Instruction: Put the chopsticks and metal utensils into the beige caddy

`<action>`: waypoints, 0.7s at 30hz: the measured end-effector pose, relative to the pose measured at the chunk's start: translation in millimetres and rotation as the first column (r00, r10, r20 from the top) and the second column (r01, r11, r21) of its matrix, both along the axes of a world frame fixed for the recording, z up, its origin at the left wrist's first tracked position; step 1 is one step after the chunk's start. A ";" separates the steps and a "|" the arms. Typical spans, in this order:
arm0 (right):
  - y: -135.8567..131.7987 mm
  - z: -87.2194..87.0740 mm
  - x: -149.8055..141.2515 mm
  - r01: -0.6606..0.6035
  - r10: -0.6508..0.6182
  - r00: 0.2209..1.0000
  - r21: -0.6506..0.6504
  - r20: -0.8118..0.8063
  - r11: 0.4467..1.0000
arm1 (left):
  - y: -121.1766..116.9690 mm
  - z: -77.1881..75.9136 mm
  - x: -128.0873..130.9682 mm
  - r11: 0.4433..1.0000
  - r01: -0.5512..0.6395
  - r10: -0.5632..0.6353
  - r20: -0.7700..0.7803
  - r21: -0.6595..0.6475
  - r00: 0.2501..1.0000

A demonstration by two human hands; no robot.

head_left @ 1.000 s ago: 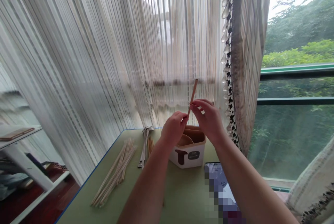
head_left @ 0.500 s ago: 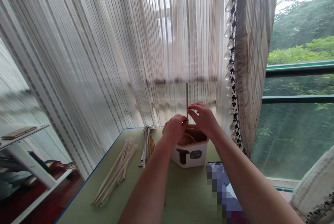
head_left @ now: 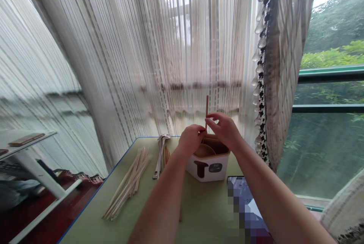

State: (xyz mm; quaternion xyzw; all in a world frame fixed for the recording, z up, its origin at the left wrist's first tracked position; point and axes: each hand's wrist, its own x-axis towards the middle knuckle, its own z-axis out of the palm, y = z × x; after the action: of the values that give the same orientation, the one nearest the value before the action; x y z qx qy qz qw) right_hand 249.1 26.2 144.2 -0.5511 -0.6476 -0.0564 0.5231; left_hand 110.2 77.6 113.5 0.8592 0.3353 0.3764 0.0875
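Clock positions were read about the box, with 12 o'clock at the top. The curtain (head_left: 127,47), sheer and striped, spanned roughly 10 to 12 o'clock. The window (head_left: 327,134) showed greenery between 2 and 3 o'clock, beside the darker drape (head_left: 287,66) at 2 o'clock. The surface (head_left: 204,210), pale green with a blue edge, carried the things. A white stand (head_left: 42,175) stood well apart at 9 o'clock, with a flat board (head_left: 27,139) on top. The box (head_left: 209,170), white with a brown rim and interior, stood upright on the surface. A bundle (head_left: 129,185) of pale sticks lay between 8 and 9 o'clock, and a phone (head_left: 241,189), partly pixelated, lay near the box between 4 and 5 o'clock. The left hand (head_left: 190,139), at 11 o'clock, pinched the lower part of the stick; the right hand (head_left: 223,128), at 1 o'clock, pinched it higher up between thumb and forefinger. Metal utensils (head_left: 159,160) lay at 9 o'clock, heads toward the curtain, just beside some brown sticks (head_left: 167,155) partly covered by the left forearm. The stick (head_left: 207,105) rose nearly upright at 12 o'clock; its lower end was hidden.
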 end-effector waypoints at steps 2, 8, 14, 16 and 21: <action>0.6 -0.4 -0.5 0.007 -0.007 1.000 0.024 -0.014 1.000 | 0.7 -2.1 0.0 1.000 -0.008 0.008 -0.030 -0.011 1.000; 3.7 -2.6 0.4 0.030 -0.030 0.999 0.001 0.039 1.000 | 1.1 -1.4 -0.1 0.999 0.037 -0.035 0.056 -0.029 0.998; 4.4 -4.3 -0.8 -0.002 0.002 1.000 -0.001 0.026 1.000 | 1.2 -0.2 -0.6 0.998 0.043 -0.039 0.081 -0.049 0.996; 3.0 -2.9 -1.9 -0.005 0.005 1.000 0.002 -0.003 1.000 | 1.7 -1.6 -1.7 0.999 0.021 -0.018 0.048 -0.051 0.999; 0.9 1.8 -5.3 0.027 -0.026 0.997 0.017 -0.068 0.999 | 2.3 -3.4 -5.2 0.999 0.025 -0.025 -0.024 -0.027 0.999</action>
State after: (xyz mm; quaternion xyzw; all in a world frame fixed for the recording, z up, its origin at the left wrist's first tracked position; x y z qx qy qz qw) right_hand 243.8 27.2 145.9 -0.5567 -0.6216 -0.0503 0.5488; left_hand 104.9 79.9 110.0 0.8666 0.3305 0.3604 0.0994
